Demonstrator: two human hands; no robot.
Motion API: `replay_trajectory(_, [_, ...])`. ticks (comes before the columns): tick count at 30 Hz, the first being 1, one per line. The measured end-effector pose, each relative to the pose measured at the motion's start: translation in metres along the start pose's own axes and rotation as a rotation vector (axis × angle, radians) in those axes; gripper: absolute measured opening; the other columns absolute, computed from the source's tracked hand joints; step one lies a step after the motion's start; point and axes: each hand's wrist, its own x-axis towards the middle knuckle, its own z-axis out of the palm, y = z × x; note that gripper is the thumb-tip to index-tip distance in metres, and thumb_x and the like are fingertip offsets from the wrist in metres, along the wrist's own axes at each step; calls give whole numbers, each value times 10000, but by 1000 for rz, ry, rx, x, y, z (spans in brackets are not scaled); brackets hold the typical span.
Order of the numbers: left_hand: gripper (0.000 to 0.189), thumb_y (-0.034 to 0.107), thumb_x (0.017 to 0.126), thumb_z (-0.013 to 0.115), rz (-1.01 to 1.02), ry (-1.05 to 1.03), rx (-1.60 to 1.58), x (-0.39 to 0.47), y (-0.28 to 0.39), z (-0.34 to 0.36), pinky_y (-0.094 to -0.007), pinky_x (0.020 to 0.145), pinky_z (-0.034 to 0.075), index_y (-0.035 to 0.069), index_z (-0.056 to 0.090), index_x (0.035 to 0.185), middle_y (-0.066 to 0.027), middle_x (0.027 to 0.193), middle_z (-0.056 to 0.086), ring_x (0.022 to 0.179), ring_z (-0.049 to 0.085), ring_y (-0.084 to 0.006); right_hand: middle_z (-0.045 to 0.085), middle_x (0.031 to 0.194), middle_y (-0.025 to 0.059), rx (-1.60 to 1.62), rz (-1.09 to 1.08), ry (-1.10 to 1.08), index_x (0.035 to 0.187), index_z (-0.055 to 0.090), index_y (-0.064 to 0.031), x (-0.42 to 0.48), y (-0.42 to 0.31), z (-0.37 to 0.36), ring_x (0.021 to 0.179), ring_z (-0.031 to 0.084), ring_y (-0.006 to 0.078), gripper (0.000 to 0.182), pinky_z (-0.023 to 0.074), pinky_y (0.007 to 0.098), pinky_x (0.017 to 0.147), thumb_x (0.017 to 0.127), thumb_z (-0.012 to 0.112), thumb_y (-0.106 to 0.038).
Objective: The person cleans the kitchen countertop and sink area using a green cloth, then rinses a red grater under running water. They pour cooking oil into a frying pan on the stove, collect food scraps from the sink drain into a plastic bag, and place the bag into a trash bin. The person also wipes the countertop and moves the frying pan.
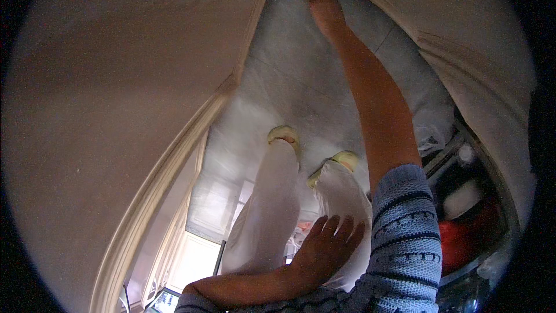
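Note:
My right arm, its knitted sleeve pushed up to the elbow, stretches far forward over the grey tiled floor. At its end my right hand looks dim and blurred; its fingers point away, and whether they hold anything is hidden. Low in the picture my left hand is bent across my body, palm down and fingers a little apart. It hovers over or rests on the light trouser leg; contact is unclear. Below are my feet in pale yellow slippers, one ahead of the other.
A plain wall with a wooden door frame runs along the left. On the right, a dark rack holds a red item, beside clear plastic. A lit screen shows at the bottom left.

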Motion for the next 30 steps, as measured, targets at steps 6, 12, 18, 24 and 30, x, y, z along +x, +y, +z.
replay_trajectory(6, [485, 178, 808, 567, 34, -20, -18, 2, 6, 9, -441, 931, 426, 16, 479, 1256, -184, 1203, 534, 1069, 531, -329, 542, 1231, 83, -415, -304, -69, 1211, 537, -59, -39, 14, -11, 1169, 490, 263, 348, 476, 353, 951, 866, 505, -33])
replay_trajectory(12, [441, 184, 792, 567, 20, -19, 28, 1, 12, 29, -429, 898, 435, 24, 511, 1200, -163, 1142, 551, 1024, 538, -314, 593, 1090, 110, -443, -281, -178, 1030, 602, -18, -53, 6, -25, 1012, 564, 269, 209, 539, 360, 800, 827, 555, -40])
replay_trajectory(18, [426, 175, 790, 547, 5, -69, -2, 8, 10, 68, -436, 860, 416, 27, 512, 1188, -139, 1012, 540, 949, 534, -307, 612, 751, 91, 45, 356, -172, 832, 611, -30, -157, 55, -21, 732, 604, 210, 52, 499, 313, 665, 795, 599, -63])
replay_trajectory(24, [398, 165, 805, 579, -183, -329, -40, 16, 11, 103, -441, 957, 404, 75, 540, 1190, -126, 1176, 538, 1110, 511, -314, 605, 811, 57, 1424, 1083, -329, 867, 590, -22, -289, -35, -123, 718, 587, 147, 34, 510, 244, 649, 850, 566, -39])
replay_trajectory(30, [237, 140, 867, 516, -335, 82, -487, -16, -3, 170, -413, 840, 471, 65, 587, 1081, -171, 1029, 599, 944, 588, -342, 606, 864, 79, 1446, 1102, -195, 925, 573, 3, -287, -155, -290, 750, 600, 148, 71, 523, 249, 671, 858, 554, 13])
